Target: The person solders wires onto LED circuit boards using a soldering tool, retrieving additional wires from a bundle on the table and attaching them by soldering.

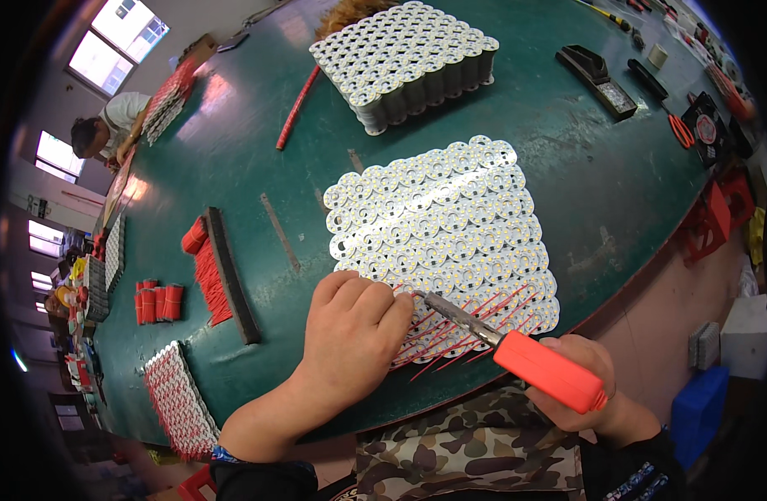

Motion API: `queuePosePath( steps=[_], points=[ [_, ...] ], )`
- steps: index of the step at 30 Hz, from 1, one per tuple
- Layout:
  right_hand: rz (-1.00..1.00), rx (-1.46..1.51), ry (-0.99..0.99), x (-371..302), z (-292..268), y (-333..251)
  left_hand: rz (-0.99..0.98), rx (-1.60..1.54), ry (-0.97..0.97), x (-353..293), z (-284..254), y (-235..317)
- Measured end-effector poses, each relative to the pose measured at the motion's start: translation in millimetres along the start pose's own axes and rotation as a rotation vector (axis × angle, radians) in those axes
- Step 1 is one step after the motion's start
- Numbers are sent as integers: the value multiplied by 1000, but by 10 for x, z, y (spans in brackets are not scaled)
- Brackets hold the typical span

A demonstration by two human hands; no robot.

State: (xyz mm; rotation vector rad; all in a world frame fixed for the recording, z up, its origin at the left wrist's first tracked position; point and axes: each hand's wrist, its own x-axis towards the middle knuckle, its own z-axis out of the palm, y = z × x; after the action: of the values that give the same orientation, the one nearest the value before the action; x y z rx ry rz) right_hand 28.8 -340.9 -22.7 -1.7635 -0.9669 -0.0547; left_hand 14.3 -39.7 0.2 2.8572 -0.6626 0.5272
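Note:
In front of me lies a sheet of round white LED boards (434,217) joined in rows. Short red wires (484,330) slant across its nearest rows. My right hand (580,376) grips the orange-red handle of a soldering iron (546,367), whose metal shaft points left and away. Its tip meets the sheet just beside the fingers of my left hand (358,330). That hand is closed over the sheet, thumb and forefinger pinched on a red wire that my fingers mostly hide.
Stacked LED boards (425,71) stand at the back. On the left are bundles of red wires (158,302), a dark bar (231,275) and another wired sheet (181,401). A dark tray (596,82) and scissors (681,131) lie on the right. Another person (108,129) works at far left.

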Motion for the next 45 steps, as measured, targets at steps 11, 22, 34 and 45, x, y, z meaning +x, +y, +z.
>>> queuePosePath(
  steps=[11,22,34,45],
  points=[
    [49,1,-37,31,-54,-56,9,13,0,7,-1,5],
    [49,20,20,-39,-70,-32,4,23,-4,14,5,12],
    [68,53,22,-43,-25,-7,13,-35,-20,-33,2,-41],
    [50,16,18,-18,8,-12,31,4,-17,-37,16,-46]
  ],
)
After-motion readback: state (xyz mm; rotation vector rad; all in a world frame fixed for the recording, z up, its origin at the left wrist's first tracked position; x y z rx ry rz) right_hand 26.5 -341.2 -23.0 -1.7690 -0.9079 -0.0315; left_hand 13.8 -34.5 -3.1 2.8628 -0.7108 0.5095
